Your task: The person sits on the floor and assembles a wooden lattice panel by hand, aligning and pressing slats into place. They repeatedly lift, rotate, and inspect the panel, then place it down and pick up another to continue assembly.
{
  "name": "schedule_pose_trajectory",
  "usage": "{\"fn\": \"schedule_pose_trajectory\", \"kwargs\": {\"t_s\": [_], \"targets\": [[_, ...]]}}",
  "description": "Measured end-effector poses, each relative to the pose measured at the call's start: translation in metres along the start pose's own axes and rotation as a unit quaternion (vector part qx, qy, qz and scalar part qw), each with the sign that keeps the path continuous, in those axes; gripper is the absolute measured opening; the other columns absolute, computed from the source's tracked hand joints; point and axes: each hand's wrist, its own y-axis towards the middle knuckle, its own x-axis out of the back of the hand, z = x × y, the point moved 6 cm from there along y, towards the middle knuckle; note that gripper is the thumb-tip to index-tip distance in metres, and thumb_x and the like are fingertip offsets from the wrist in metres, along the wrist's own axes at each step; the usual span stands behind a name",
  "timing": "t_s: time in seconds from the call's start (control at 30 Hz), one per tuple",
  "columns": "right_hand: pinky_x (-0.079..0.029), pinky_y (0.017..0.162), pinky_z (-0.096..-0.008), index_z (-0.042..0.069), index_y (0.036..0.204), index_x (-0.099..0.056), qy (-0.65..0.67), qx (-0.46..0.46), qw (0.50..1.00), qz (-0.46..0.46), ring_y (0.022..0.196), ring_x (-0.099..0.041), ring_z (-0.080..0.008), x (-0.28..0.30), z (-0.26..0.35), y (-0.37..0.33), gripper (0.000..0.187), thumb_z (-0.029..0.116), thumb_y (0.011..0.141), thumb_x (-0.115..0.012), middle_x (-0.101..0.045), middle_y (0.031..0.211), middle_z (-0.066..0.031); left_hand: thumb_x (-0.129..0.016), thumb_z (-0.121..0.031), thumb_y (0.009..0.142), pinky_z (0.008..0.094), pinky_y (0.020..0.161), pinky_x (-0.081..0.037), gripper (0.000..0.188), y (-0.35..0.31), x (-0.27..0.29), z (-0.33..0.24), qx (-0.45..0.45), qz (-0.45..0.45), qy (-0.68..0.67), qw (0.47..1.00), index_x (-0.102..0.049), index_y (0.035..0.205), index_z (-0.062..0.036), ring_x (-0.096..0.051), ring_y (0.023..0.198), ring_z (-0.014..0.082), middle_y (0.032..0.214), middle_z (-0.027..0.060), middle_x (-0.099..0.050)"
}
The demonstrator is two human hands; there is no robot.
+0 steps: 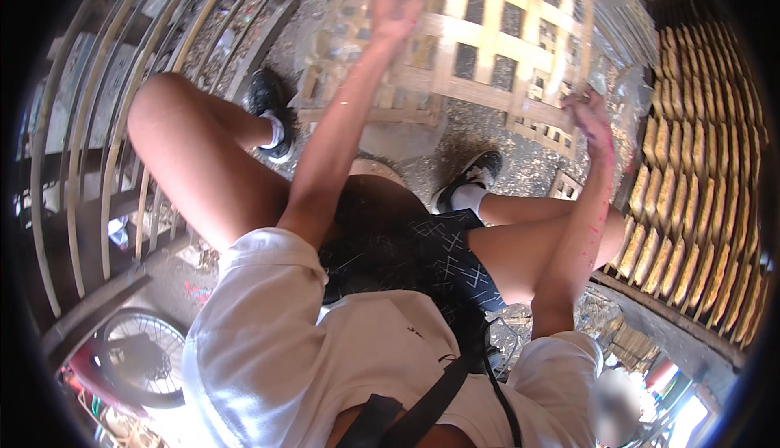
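Lattice (487,35) over littered ground (520,173); slatted fence (76,155) left, yellowish rows (676,192) right.

Bright glare on slatted panel (491,37); edges bent, dark.

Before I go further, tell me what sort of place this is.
Probably a rough woodworking shop or shed: a wooden lattice of crossed slats is in front, yellowish wood-like pieces line up in rows at right, and pale chips litter the floor.

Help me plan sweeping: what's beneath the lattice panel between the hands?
Beneath the lattice panel, more wooden slats and littered ground show past its lower edge; whatever it covers is hidden.
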Motion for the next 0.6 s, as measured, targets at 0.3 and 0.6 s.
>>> {"fn": "schedule_pose_trajectory", "kwargs": {"t_s": [0.3, 0.6], "targets": [[-0.045, 0.054, -0.0347, -0.005, 0.134, -0.066, -0.044, -0.187, 0.960, -0.202, 0.069, -0.054, -0.0160, 0.021, -0.035, 0.032, 0.083, 0.064, 0.090, -0.076, -0.064, 0.099, -0.0058, -0.077, -0.034, 0.093, 0.0444, 0.069, -0.056, 0.048, -0.041, -0.031, 0.010, 0.026, 0.059, 0.086, 0.994, -0.073, 0.106, 0.0116, -0.072, 0.071, 0.0327, 0.082, 0.0211, -0.072], [-0.037, 0.041, -0.0335, -0.001, 0.100, -0.065, -0.013, -0.198, 0.962, -0.187, 0.054, -0.045, -0.0167, 0.009, -0.095, 0.070, 0.070, 0.067, 0.093, -0.074, -0.055, 0.078, -0.0033, -0.079, -0.044, 0.087, 0.0495, 0.104, -0.051, 0.073, -0.011, 0.042, 0.072, -0.039, 0.195, 0.375, 0.905, -0.062, 0.144, -0.0010, -0.065, 0.125, 0.0387, 0.135, 0.0210, -0.068]]}}
